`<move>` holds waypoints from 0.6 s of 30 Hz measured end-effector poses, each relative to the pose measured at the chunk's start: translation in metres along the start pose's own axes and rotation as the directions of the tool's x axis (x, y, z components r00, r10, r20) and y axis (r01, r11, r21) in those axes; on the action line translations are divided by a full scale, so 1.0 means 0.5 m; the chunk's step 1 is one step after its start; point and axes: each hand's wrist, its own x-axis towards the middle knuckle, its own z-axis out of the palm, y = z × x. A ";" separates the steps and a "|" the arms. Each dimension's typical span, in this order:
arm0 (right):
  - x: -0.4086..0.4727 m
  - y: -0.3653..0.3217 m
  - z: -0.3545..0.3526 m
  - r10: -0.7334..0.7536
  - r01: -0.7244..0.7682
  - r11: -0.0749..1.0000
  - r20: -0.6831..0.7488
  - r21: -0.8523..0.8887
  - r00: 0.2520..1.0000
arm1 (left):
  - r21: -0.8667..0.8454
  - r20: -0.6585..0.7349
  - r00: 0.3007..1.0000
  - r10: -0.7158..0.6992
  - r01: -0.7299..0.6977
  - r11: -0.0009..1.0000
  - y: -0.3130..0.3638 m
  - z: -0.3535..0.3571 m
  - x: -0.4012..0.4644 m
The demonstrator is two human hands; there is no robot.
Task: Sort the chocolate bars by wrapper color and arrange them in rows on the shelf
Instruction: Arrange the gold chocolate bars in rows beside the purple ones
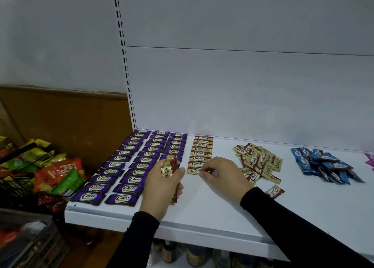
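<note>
White shelf [202,217] under both hands. Purple bars [129,162]: three neat rows, just left of the left hand. Blue bars [323,164]: loose pile well right of the right hand; pink wrapper edge beyond it, mostly cut off. Gold pile [259,164]: unsorted, just right of the right hand, one stray gold bar [274,192] beside its sleeve. Gold row [201,154]: single column running back from the right fingertips. Left hand [162,188]: fingers curled round a fanned stack of gold bars [169,165], held upright. Right hand [222,176]: thumb and fingers pinching the nearest gold bar [195,170] at the row's front end. Wire basket [24,178] of snack packs far left of the left hand.
</note>
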 end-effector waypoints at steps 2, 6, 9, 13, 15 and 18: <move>0.001 0.002 0.003 -0.001 0.001 1.000 0.002 -0.006 1.000 | 0.001 0.000 1.000 0.007 -0.007 1.000 -0.001 0.000 0.000; 0.004 0.008 0.008 -0.011 0.011 1.000 -0.014 -0.008 1.000 | -0.008 0.010 1.000 0.021 -0.021 1.000 -0.002 0.001 0.001; 0.003 0.009 0.012 -0.008 0.009 1.000 -0.033 0.009 0.999 | -0.005 0.018 0.999 0.028 -0.028 1.000 -0.001 0.001 0.000; 0.000 0.007 0.002 -0.007 0.016 0.994 -0.089 0.107 0.996 | 0.019 0.054 0.998 0.034 -0.035 0.999 -0.002 0.001 0.000; -0.002 -0.003 -0.008 0.013 0.003 0.976 -0.071 0.219 0.997 | 0.037 0.089 0.995 0.036 -0.039 0.999 -0.002 0.001 -0.002; -0.009 -0.025 -0.013 0.075 -0.070 0.861 0.010 0.503 0.997 | 0.036 0.166 0.985 0.040 -0.047 0.998 0.000 0.001 -0.010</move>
